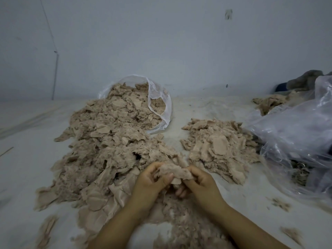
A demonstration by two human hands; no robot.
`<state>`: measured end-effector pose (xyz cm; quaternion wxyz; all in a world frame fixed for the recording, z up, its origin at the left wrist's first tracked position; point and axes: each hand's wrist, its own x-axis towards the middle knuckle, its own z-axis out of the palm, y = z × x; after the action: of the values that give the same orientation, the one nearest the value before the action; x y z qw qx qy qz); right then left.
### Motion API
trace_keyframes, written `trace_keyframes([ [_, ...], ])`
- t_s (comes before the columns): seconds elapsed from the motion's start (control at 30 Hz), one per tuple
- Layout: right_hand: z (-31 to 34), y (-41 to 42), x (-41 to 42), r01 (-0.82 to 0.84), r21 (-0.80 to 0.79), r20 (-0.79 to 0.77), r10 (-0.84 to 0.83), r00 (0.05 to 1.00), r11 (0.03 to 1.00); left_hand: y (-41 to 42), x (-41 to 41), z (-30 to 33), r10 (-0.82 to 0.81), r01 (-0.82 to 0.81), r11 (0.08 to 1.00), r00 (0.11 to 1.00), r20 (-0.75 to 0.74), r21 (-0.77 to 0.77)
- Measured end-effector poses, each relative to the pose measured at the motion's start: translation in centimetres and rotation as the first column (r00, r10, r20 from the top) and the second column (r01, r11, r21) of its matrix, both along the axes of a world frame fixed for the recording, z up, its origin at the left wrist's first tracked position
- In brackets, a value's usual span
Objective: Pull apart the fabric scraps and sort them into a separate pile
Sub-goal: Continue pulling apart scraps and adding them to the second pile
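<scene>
Two hands met at the near centre of the head view: the left hand (pixel 150 178) and right hand (pixel 199 182) each had curled fingers pinching one fuzzy beige fabric scrap (pixel 175 172) between them. To the left sprawled the big unsorted heap of beige scraps (pixel 107 144), spilling from a clear plastic bag (pixel 158 97). Right of it lay the smaller sorted pile (pixel 219 146), just beside a crumpled translucent plastic sheet (pixel 294 130) on the white floor (pixel 23 159).

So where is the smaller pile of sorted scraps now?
In the head view the smaller pile lies right of centre, between the big heap spilling from the mesh bag and the clear plastic bag, beyond the hands.
</scene>
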<state>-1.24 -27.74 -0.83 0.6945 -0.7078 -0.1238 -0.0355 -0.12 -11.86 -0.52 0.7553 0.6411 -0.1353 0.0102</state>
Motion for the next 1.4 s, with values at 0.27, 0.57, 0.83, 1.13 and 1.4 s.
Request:
trace_keyframes([
  [0.27, 0.0, 0.9, -0.9, -0.072, -0.037, -0.075, 0.069, 0.995, 0.997, -0.3, -0.1, 0.0, -0.044, 0.040, 0.995, 0.998, -0.040, -0.089],
  [0.57, 0.7, -0.7, 0.3, 0.272, 0.126, 0.016, -0.276, 0.961, 0.954, -0.7, -0.2, -0.3, 0.077, -0.087, 0.949, 0.996, 0.043, 0.303],
  [0.83, -0.2, -0.4, -0.1, -0.019, -0.007, -0.064, 0.018, 0.998, 1.000, -0.1, -0.2, -0.1, 0.094, -0.120, 0.912, 0.992, 0.085, 0.392],
  [1.13, 0.3, -1.5, 0.7, 0.024, 0.246, -0.254, 0.041, 0.966, 0.969, 0.5, 0.3, 0.2, 0.179, -0.189, 0.941, 0.982, 0.060, 0.279],
  [1.4, 0.8, -2.2, 1.1, 0.057, 0.351, -0.291, 0.051, 0.955, 0.935, 1.5, 1.1, 0.3, 0.445, -0.439, 0.884, 0.896, 0.004, 0.159],
])
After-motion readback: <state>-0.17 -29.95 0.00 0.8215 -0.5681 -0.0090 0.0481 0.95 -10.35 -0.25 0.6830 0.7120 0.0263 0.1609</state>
